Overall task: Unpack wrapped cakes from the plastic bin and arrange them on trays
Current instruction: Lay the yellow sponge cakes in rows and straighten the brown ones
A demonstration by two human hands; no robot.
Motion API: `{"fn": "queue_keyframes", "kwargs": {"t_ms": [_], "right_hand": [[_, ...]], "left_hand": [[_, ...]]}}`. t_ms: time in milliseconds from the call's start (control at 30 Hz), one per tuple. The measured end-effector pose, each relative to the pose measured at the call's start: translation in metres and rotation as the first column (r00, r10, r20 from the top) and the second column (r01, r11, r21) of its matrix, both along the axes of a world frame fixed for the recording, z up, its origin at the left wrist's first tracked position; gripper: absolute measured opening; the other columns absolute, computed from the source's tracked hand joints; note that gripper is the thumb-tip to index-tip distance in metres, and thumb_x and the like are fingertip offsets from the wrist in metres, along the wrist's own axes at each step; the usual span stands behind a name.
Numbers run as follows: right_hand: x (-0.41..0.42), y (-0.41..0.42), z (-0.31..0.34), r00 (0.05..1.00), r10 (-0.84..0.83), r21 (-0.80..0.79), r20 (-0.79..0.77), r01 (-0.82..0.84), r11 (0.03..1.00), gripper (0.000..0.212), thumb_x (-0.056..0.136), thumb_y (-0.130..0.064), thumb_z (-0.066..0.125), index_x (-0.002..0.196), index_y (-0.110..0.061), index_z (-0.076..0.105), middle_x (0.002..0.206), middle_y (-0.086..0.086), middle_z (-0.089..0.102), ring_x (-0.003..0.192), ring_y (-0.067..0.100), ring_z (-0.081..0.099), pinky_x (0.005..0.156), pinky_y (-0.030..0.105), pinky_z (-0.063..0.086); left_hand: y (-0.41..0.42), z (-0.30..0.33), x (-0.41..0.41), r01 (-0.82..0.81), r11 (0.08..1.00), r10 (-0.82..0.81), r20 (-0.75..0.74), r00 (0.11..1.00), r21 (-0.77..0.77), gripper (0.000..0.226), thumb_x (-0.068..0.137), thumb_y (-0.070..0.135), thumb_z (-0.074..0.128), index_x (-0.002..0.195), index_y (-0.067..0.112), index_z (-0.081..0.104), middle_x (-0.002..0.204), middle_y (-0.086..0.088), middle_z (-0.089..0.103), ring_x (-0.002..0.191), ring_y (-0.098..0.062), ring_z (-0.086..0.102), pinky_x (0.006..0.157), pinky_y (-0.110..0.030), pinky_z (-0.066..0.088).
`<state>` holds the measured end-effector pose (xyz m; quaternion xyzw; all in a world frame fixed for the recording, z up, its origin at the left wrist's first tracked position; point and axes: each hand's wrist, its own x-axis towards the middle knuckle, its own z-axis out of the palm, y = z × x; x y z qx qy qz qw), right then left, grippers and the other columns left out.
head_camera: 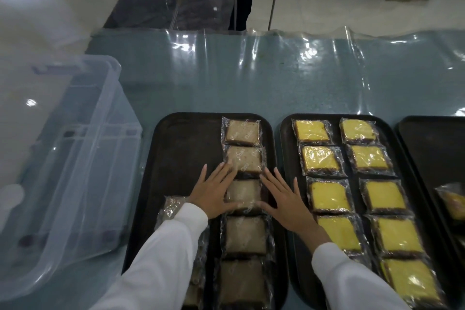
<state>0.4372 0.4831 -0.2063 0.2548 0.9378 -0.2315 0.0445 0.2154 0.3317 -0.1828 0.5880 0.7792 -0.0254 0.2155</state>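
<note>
A dark tray (186, 148) in the middle holds a column of several wrapped brown cakes along its right side. My left hand (215, 190) and my right hand (285, 200) lie flat with straight fingers on either side of the third brown cake (242, 195), touching its wrapper edges. More wrapped brown cakes (173, 206) lie at the tray's near left, partly under my left sleeve. The clear plastic bin (75, 148) stands at the left and looks empty. A second dark tray (286, 133) to the right carries two columns of wrapped yellow cakes (320, 161).
A third dark tray (432, 138) at the far right holds one wrapped yellow cake (454, 202) at the frame edge. The table wears a wrinkled clear plastic sheet (276, 70). Beyond the table's far edge are floor tiles and furniture legs.
</note>
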Motion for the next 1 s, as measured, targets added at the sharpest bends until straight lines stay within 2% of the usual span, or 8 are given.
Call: {"fn": "queue_keyframes", "kwargs": {"t_ms": [67, 167, 300, 433, 533, 633, 767, 1000], "right_hand": [[0.010, -0.009, 0.000, 1.000, 0.021, -0.025, 0.019, -0.020, 0.999, 0.081, 0.098, -0.071, 0.041, 0.164, -0.038, 0.009, 0.171, -0.021, -0.009, 0.156, 0.004, -0.019, 0.124, 0.064, -0.007], [0.015, -0.018, 0.001, 0.999, 0.006, -0.043, 0.039, -0.004, 0.999, 0.079, 0.100, -0.064, 0.043, 0.164, -0.039, 0.004, 0.171, -0.022, -0.009, 0.156, 0.005, -0.019, 0.125, 0.065, -0.007], [0.009, -0.025, 0.000, 0.997, -0.041, -0.007, 0.060, 0.041, 0.999, 0.074, 0.104, -0.057, 0.043, 0.165, -0.036, 0.006, 0.170, -0.021, -0.009, 0.157, 0.007, -0.018, 0.125, 0.066, -0.003], [0.015, -0.034, 0.002, 0.997, -0.072, -0.043, 0.017, 0.072, 0.996, 0.076, 0.104, -0.059, 0.044, 0.165, -0.036, 0.006, 0.171, -0.022, -0.008, 0.156, 0.004, -0.019, 0.125, 0.063, -0.007], [0.033, -0.047, 0.006, 0.998, -0.053, -0.064, -0.025, 0.051, 0.997, 0.075, 0.102, -0.063, 0.043, 0.165, -0.037, 0.009, 0.171, -0.021, -0.005, 0.155, 0.001, -0.019, 0.126, 0.061, -0.007], [0.056, -0.063, 0.007, 0.999, -0.036, -0.050, -0.032, 0.034, 0.998, 0.077, 0.100, -0.065, 0.047, 0.164, -0.037, 0.015, 0.171, -0.021, -0.003, 0.155, 0.001, -0.018, 0.126, 0.063, -0.005], [0.077, -0.080, -0.002, 1.000, -0.007, -0.024, 0.026, 0.008, 1.000, 0.084, 0.094, -0.076, 0.046, 0.163, -0.040, 0.017, 0.171, -0.023, -0.006, 0.155, 0.002, -0.021, 0.124, 0.066, -0.006], [0.077, -0.087, -0.006, 0.995, -0.091, 0.008, 0.037, 0.091, 0.996, 0.086, 0.094, -0.074, 0.046, 0.164, -0.040, 0.011, 0.171, -0.021, -0.004, 0.155, 0.003, -0.021, 0.124, 0.065, -0.006]], "left_hand": [[-0.006, -0.002, 0.004, 0.030, 0.998, -0.029, 0.011, 1.000, -0.058, 0.113, 0.083, 0.086, 0.044, 0.164, 0.027, -0.007, 0.168, 0.007, -0.021, 0.156, -0.014, -0.016, 0.125, -0.057, -0.010], [-0.008, 0.000, 0.007, 0.049, 0.994, -0.051, -0.015, 0.999, -0.102, 0.103, 0.092, 0.076, 0.044, 0.164, 0.023, -0.006, 0.169, 0.004, -0.021, 0.157, -0.016, -0.013, 0.126, -0.057, -0.006], [-0.007, 0.000, 0.011, 0.015, 0.996, -0.020, -0.049, 0.999, -0.089, 0.089, 0.100, 0.063, 0.042, 0.164, 0.023, -0.005, 0.170, 0.005, -0.019, 0.158, -0.016, -0.008, 0.127, -0.054, -0.003], [-0.017, 0.000, 0.017, -0.009, 1.000, 0.008, -0.028, 1.000, -0.025, 0.086, 0.100, 0.066, 0.039, 0.164, 0.026, -0.002, 0.170, 0.005, -0.017, 0.158, -0.016, -0.008, 0.127, -0.054, -0.001], [-0.034, 0.005, 0.027, 0.034, 0.999, -0.033, -0.064, 0.997, 0.003, 0.090, 0.095, 0.075, 0.024, 0.164, 0.024, -0.003, 0.171, 0.001, -0.017, 0.158, -0.017, -0.010, 0.127, -0.055, -0.002], [-0.047, 0.015, 0.044, 0.123, 0.992, -0.125, -0.109, 0.986, -0.022, 0.107, 0.076, 0.084, 0.004, 0.164, 0.023, 0.004, 0.172, -0.002, -0.008, 0.158, -0.019, -0.008, 0.126, -0.056, -0.007], [-0.057, 0.017, 0.061, 0.163, 0.986, -0.166, -0.080, 0.983, -0.044, 0.107, 0.081, 0.085, 0.043, 0.164, 0.030, 0.005, 0.172, 0.003, -0.002, 0.158, -0.018, -0.009, 0.122, -0.063, -0.010], [-0.061, 0.016, 0.073, 0.150, 0.982, -0.166, -0.147, 0.975, -0.115, 0.091, 0.094, 0.073, 0.045, 0.164, 0.033, 0.002, 0.172, 0.004, -0.008, 0.158, -0.020, -0.011, 0.119, -0.069, -0.007]]}}
